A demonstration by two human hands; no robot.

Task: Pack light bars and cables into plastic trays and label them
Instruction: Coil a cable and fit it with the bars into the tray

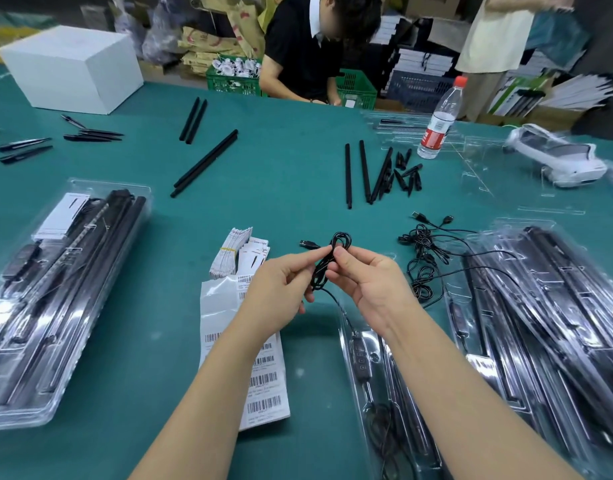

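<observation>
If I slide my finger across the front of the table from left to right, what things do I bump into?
Packed tray → barcode label sheet → left hand → coiled cable → right hand → pile of trays.

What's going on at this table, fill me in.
A person is coiling a thin black cable, pinched between the left hand and right hand, above an open plastic tray that holds its inline controller. Barcode labels lie beside it, a packed tray sits at left, and loose light bars wait farther back.
</observation>
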